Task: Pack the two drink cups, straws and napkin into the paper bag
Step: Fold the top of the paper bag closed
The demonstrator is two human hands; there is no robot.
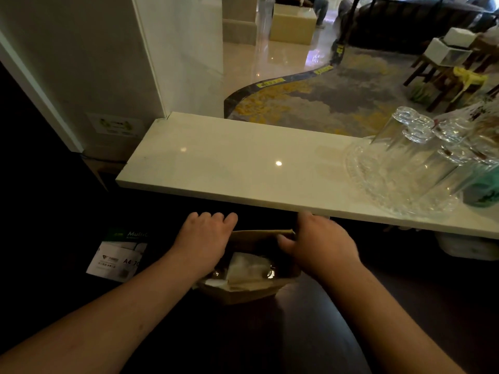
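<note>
A brown paper bag stands on the dark surface below the white counter, its mouth wide. Inside it I see a white napkin lying on top, with glints of clear cup lids beside it; the cups themselves and any straws are mostly hidden. My left hand rests on the bag's left rim with fingers curled over the edge. My right hand grips the bag's right rim, thumb inside the top edge.
A white marble counter runs just beyond the bag. A glass tray with several upturned glasses sits at its right end, beside a green-labelled container. A ream of A4 paper lies at the left.
</note>
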